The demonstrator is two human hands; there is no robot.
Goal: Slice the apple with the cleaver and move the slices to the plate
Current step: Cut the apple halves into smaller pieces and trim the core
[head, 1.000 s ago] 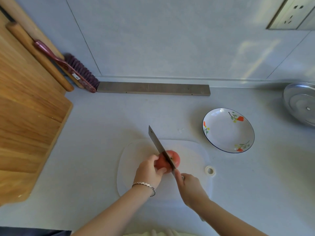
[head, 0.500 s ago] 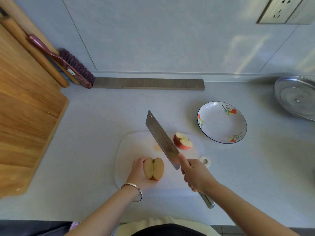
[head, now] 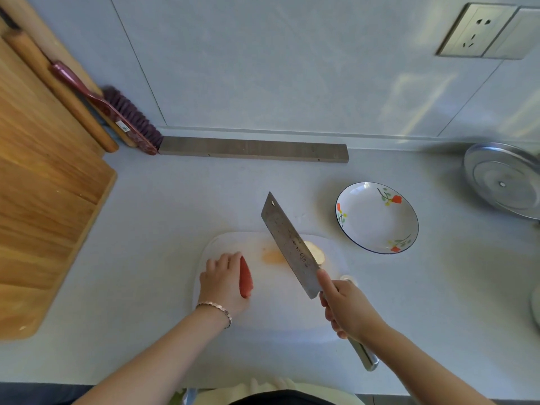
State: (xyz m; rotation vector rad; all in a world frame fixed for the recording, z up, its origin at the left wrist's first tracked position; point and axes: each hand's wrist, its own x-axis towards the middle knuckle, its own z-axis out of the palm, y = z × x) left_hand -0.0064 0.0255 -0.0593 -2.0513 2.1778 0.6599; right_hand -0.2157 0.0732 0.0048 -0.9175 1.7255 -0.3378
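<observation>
The left hand (head: 225,277) curls over the apple half (head: 245,278) while the right hand (head: 349,312) grips the raised cleaver (head: 292,247); a slipping half could mean a cut.

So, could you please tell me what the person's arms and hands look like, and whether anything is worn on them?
Both forearms are bare, with no sleeves in view. The left hand and right hand wear no gloves. The only thing worn is a slim, pale metallic bracelet of small links on the left wrist. No rings or watch show.
</observation>
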